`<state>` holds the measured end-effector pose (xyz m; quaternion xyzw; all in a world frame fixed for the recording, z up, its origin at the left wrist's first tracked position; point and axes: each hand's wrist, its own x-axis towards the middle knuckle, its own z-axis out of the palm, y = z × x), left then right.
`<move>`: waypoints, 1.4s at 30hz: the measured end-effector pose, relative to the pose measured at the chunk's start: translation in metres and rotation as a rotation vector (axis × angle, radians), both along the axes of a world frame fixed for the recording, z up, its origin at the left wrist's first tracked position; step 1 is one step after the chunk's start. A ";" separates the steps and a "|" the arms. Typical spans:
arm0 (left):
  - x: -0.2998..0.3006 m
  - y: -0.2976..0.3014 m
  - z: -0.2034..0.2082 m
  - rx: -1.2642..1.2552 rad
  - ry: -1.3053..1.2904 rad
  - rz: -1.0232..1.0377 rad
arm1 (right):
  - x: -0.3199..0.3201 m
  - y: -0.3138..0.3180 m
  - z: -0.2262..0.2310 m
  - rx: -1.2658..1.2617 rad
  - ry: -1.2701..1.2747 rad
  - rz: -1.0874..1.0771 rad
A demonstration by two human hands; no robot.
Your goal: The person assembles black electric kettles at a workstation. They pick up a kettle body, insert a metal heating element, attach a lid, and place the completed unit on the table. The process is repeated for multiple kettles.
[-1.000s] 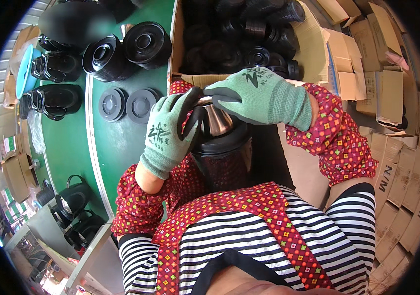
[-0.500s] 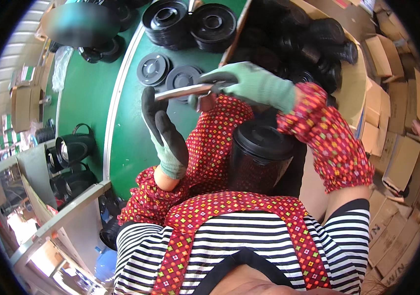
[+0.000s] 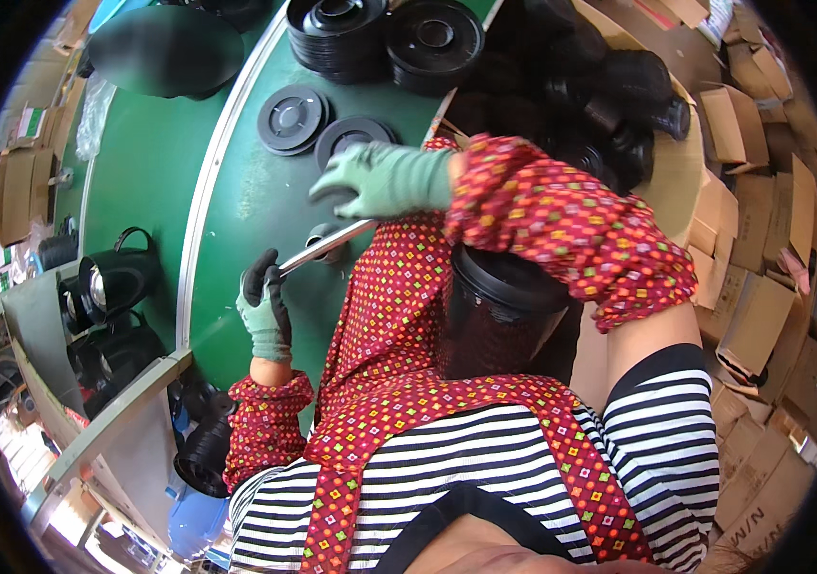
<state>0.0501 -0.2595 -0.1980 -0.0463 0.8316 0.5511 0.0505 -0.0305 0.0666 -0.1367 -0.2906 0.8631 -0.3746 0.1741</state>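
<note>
Lower and farther left than half a second ago, my left hand (image 3: 266, 311) is holding a silver metal piece (image 3: 309, 256) over the green table (image 3: 241, 206). From the head view, its thumb and fingers are pinching the near end, probably to keep the piece slanted. My right hand (image 3: 385, 180) is hovering by the far end, fingers apart; I cannot tell whether it is touching. A lidded black tub (image 3: 495, 330) is standing close against my body, seemingly for steadiness. Dark discs (image 3: 292, 117) are lying flat beyond, perhaps for easy reach.
</note>
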 end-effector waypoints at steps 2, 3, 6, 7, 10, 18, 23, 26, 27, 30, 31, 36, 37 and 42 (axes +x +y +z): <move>-0.008 -0.014 -0.011 -0.110 0.040 -0.096 | 0.018 0.049 0.034 -0.118 0.008 -0.166; -0.008 -0.021 -0.016 -0.235 0.140 -0.153 | 0.032 0.073 0.041 -0.215 0.006 -0.247; -0.014 0.007 0.024 -0.174 0.191 0.095 | 0.095 0.142 0.034 -0.759 -0.115 -0.437; -0.020 0.015 0.036 -0.200 0.434 0.075 | 0.122 0.162 0.038 -0.830 -0.061 -0.501; -0.024 0.079 0.100 0.078 0.621 0.011 | 0.189 0.218 0.005 -1.080 -0.110 -0.957; 0.002 0.216 0.054 0.783 0.365 -0.389 | 0.223 0.130 -0.038 -0.409 0.332 -1.277; -0.002 0.222 0.065 0.847 0.211 -0.336 | 0.224 0.115 0.004 -0.830 0.252 -1.120; -0.038 0.195 0.081 0.831 0.313 -0.234 | 0.250 0.161 0.010 -1.358 0.339 -0.964; -0.038 0.194 0.064 0.758 0.342 -0.249 | 0.254 0.167 -0.005 -1.454 0.363 -1.090; -0.020 0.217 0.035 0.737 0.344 -0.387 | 0.247 0.156 -0.011 -1.204 0.408 -1.210; -0.011 0.230 0.033 0.785 0.295 -0.436 | 0.241 0.141 -0.005 -1.039 0.431 -1.206; -0.023 0.240 0.065 0.955 0.090 -0.410 | 0.242 0.100 0.036 -0.593 0.519 -1.180; -0.027 0.240 0.084 1.026 -0.004 -0.293 | 0.248 0.109 0.041 -0.653 0.558 -1.200; -0.003 0.263 0.051 0.928 0.055 -0.306 | 0.248 0.099 0.085 -0.368 0.567 -1.044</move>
